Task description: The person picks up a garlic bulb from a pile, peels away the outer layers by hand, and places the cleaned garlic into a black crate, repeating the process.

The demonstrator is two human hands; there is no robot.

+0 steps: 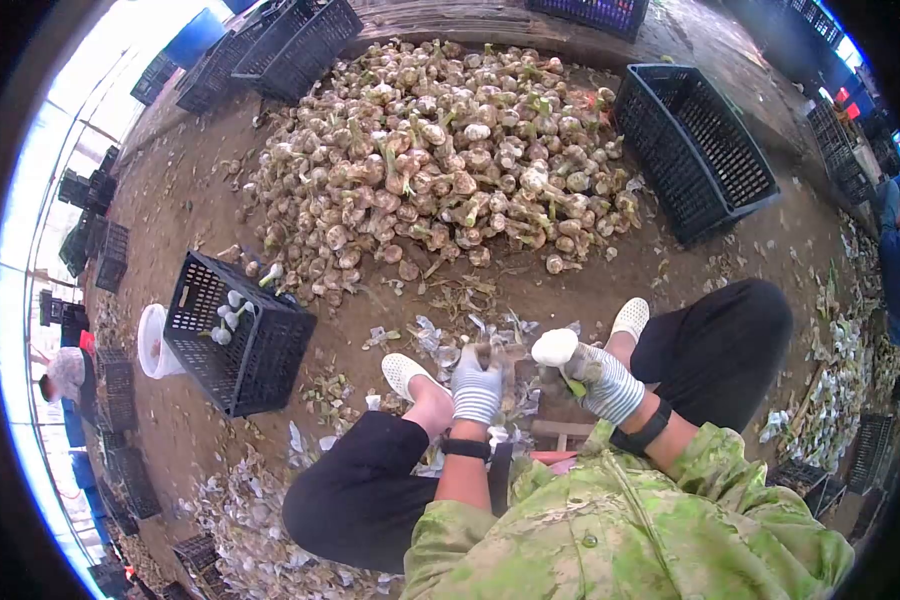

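I sit on the dirt floor with my knees apart, wearing striped work gloves. My right hand point(602, 378) grips a peeled white garlic bulb point(555, 346) with a bit of green stem below it. My left hand point(477, 385) is closed on a scrap of dry garlic skin point(488, 352) pulled from the bulb. Both hands hang close together between my white shoes point(402, 371). A big heap of unpeeled garlic point(440, 160) lies on the ground in front of me.
A black crate point(238, 335) holding a few peeled bulbs stands at my left, a white bucket point(153, 342) behind it. Another black crate point(695, 150) is at the right front. Peelings point(450, 330) litter the ground. A person in a hat point(65, 375) is at the far left.
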